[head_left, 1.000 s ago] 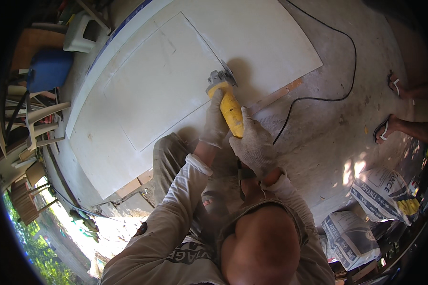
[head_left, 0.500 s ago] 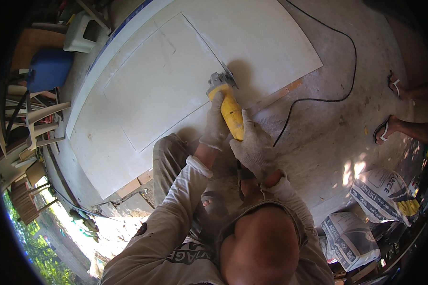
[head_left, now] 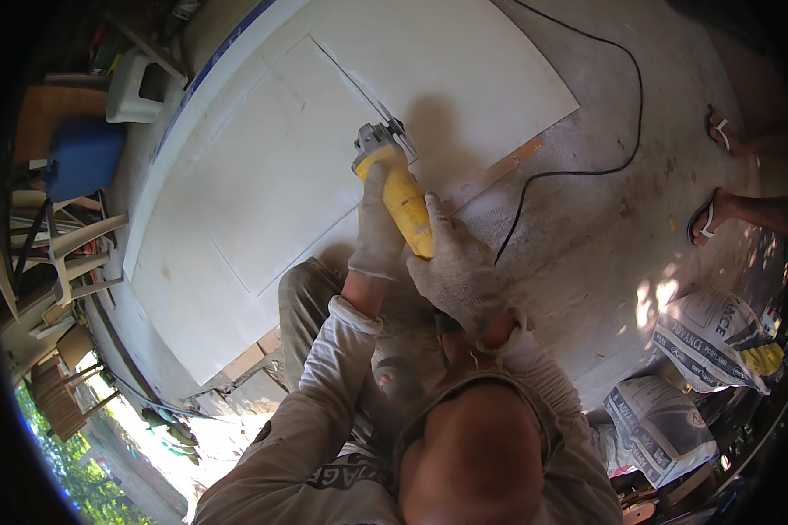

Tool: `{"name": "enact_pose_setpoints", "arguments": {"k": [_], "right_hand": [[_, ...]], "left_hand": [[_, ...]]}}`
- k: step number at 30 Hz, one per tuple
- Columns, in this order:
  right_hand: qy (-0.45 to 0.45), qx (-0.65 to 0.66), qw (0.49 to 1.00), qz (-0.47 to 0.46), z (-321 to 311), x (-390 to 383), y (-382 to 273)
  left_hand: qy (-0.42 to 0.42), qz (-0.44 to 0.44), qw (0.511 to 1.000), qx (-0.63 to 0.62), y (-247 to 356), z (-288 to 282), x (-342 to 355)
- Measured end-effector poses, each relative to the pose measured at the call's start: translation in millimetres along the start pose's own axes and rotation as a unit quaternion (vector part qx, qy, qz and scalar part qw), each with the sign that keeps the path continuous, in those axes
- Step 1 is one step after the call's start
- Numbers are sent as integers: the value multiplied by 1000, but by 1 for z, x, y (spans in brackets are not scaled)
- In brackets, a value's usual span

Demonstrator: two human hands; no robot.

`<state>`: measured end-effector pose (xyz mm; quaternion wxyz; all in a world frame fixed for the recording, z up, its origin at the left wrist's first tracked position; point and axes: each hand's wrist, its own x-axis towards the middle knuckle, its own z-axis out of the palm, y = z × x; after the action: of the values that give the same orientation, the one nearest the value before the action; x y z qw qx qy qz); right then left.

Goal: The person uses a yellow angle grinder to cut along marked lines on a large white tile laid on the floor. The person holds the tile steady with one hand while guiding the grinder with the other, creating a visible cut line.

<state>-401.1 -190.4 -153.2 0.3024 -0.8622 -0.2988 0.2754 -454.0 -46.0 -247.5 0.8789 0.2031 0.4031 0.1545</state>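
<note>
I grip a yellow-and-grey angle grinder [head_left: 404,199] with both gloved hands. My left hand [head_left: 370,219] is closed on its body just behind the grey head, and my right hand [head_left: 451,267] is closed round its rear end. The grinder's disc [head_left: 397,131] stands on edge on a large off-white board [head_left: 487,68], along a thin line cut or scored in it. More straight lines on the board outline a rectangle. The board lies low on the floor, with wood strips [head_left: 515,159] showing under its near edge.
A black cable [head_left: 636,83] loops over the concrete floor. At right, another person's feet [head_left: 706,213] in flip-flops stand near cement bags [head_left: 661,424]. Along the left are a white plastic stool [head_left: 127,86], a blue seat [head_left: 83,157] and piled chairs [head_left: 87,236]. My bent knee [head_left: 468,464] is below.
The grinder and both my hands have moved slightly left and toward the upper part of the picture along the line. The whole view has also shifted and tilted a little.
</note>
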Motion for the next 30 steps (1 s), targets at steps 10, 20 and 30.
{"name": "enact_pose_setpoints", "arguments": {"k": [10, 20, 30], "right_hand": [[-59, 10, 996, 60, -12, 2, -8], [-56, 3, 995, 78, 2, 3, 4], [-77, -17, 991, 112, -1, 6, -2]], "left_hand": [[0, -6, 1000, 6, -3, -6, 3], [5, -28, 999, -25, -15, -18, 10], [3, -31, 999, -24, -16, -19, 12]]}}
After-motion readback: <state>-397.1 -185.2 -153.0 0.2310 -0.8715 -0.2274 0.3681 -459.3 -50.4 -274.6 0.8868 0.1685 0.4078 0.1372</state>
